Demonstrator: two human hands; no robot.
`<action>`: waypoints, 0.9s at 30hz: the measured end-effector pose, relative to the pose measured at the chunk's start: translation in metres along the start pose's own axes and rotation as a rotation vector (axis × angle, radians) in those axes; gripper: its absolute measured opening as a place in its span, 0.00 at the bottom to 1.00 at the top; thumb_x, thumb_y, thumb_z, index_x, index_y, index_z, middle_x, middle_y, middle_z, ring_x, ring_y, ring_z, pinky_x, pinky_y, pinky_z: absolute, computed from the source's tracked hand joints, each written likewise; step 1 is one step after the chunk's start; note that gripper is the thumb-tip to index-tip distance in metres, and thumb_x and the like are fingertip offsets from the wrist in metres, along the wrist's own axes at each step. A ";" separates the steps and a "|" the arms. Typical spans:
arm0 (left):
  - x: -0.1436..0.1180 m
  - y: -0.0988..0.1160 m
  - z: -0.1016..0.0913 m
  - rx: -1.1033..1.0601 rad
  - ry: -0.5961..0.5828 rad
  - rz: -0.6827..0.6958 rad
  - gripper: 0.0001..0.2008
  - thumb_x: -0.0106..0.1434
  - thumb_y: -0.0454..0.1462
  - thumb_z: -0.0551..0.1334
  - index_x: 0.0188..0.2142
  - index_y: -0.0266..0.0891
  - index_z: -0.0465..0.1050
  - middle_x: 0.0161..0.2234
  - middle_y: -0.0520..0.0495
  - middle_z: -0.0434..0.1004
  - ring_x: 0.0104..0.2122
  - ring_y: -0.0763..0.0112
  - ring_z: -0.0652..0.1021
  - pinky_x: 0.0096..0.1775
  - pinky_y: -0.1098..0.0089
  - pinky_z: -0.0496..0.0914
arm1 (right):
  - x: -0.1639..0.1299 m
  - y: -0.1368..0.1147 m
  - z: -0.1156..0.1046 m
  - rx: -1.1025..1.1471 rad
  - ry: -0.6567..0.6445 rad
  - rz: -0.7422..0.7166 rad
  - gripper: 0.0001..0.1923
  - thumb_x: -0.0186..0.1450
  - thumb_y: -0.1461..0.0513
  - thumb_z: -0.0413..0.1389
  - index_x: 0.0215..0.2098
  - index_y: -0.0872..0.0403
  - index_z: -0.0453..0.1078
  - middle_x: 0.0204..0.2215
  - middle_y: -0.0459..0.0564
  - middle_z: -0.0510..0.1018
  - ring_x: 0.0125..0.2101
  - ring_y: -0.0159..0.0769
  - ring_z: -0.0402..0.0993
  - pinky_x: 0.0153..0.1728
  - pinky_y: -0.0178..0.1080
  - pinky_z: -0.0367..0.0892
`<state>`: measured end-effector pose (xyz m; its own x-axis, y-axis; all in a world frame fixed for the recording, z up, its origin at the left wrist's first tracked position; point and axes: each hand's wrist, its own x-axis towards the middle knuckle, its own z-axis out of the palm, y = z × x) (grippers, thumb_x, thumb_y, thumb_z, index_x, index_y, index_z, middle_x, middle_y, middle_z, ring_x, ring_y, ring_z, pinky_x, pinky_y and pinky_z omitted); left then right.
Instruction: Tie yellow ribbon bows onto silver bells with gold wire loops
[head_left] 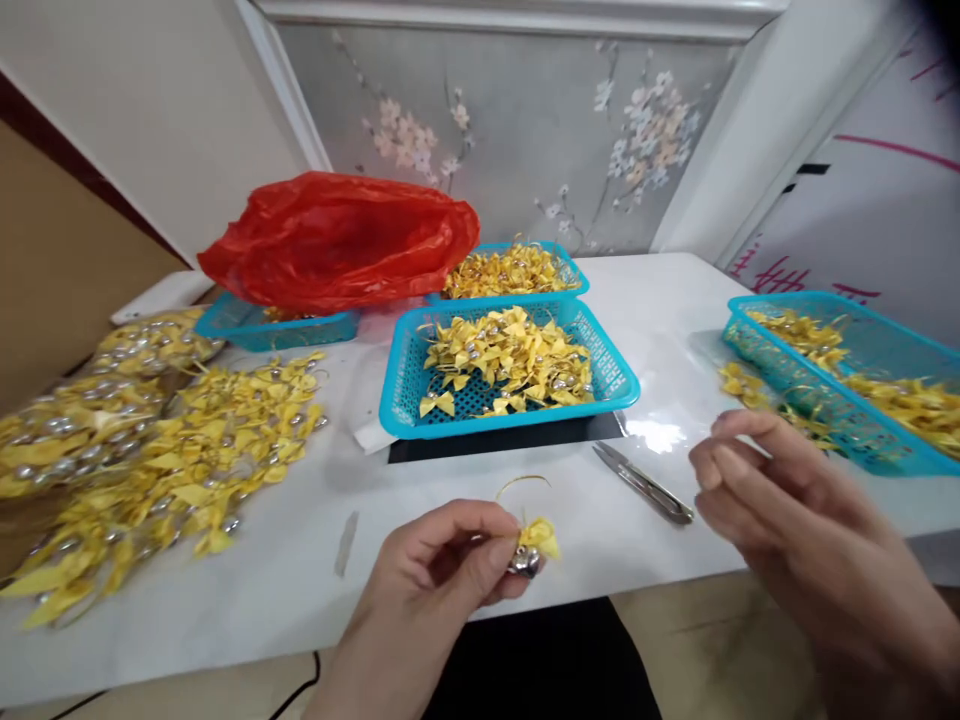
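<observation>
My left hand (469,565) is closed in a pinch at the table's front edge. Between its thumb and fingers is a silver bell (524,561) with a yellow ribbon flower (541,538) and a thin gold cord loop that curves up behind it. To the right, my right hand (780,500) hovers over the table with fingertips pressed together, slightly blurred. Whatever its fingers may hold is hidden. Small metal thread snips (646,484) lie between the two hands, touching neither.
A blue basket (510,425) of yellow ribbon pieces stands ahead, another (574,285) behind it. At right is a third basket (810,400). A red plastic bag (337,240) covers part of a basket (281,333). Yellow ribbon pieces with bells (225,430) are heaped at left.
</observation>
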<state>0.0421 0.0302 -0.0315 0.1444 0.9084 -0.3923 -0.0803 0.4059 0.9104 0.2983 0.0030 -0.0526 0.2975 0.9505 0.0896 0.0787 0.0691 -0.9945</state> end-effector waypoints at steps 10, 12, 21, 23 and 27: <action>-0.017 -0.007 -0.016 -0.219 -0.023 -0.077 0.10 0.47 0.39 0.77 0.29 0.39 0.84 0.26 0.49 0.85 0.28 0.75 0.80 0.31 0.83 0.74 | -0.050 -0.013 0.068 -0.096 -0.326 -0.134 0.05 0.68 0.61 0.56 0.36 0.47 0.74 0.27 0.44 0.78 0.23 0.30 0.73 0.22 0.27 0.69; -0.019 -0.007 -0.018 -0.315 -0.024 -0.107 0.09 0.46 0.37 0.78 0.27 0.38 0.83 0.23 0.51 0.83 0.23 0.78 0.78 0.27 0.83 0.73 | -0.050 -0.010 0.075 -0.013 -0.306 -0.168 0.07 0.68 0.63 0.55 0.41 0.44 0.73 0.26 0.41 0.79 0.24 0.28 0.75 0.24 0.25 0.70; -0.021 -0.014 -0.029 -0.889 -0.080 -0.343 0.16 0.44 0.23 0.77 0.33 0.36 0.83 0.27 0.46 0.82 0.26 0.75 0.81 0.30 0.81 0.76 | -0.053 -0.006 0.103 -0.120 -0.261 -0.317 0.09 0.69 0.67 0.52 0.36 0.49 0.71 0.27 0.40 0.78 0.24 0.26 0.74 0.26 0.25 0.68; -0.021 -0.014 -0.027 -0.996 -0.141 -0.364 0.14 0.46 0.21 0.75 0.33 0.34 0.82 0.28 0.45 0.82 0.27 0.76 0.81 0.30 0.83 0.75 | -0.051 -0.012 0.108 -0.131 -0.214 -0.392 0.09 0.68 0.69 0.51 0.34 0.52 0.70 0.26 0.42 0.76 0.24 0.26 0.72 0.26 0.26 0.68; -0.022 -0.010 -0.021 -1.139 -0.245 -0.379 0.10 0.52 0.19 0.70 0.32 0.28 0.81 0.28 0.43 0.81 0.26 0.77 0.81 0.30 0.84 0.76 | -0.047 -0.024 0.116 -0.171 -0.117 -0.530 0.09 0.65 0.73 0.53 0.31 0.57 0.72 0.28 0.48 0.72 0.28 0.27 0.72 0.29 0.26 0.69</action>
<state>0.0195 0.0084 -0.0347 0.5180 0.7207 -0.4608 -0.7917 0.6079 0.0608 0.1717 -0.0086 -0.0394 0.0690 0.8271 0.5578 0.3445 0.5050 -0.7914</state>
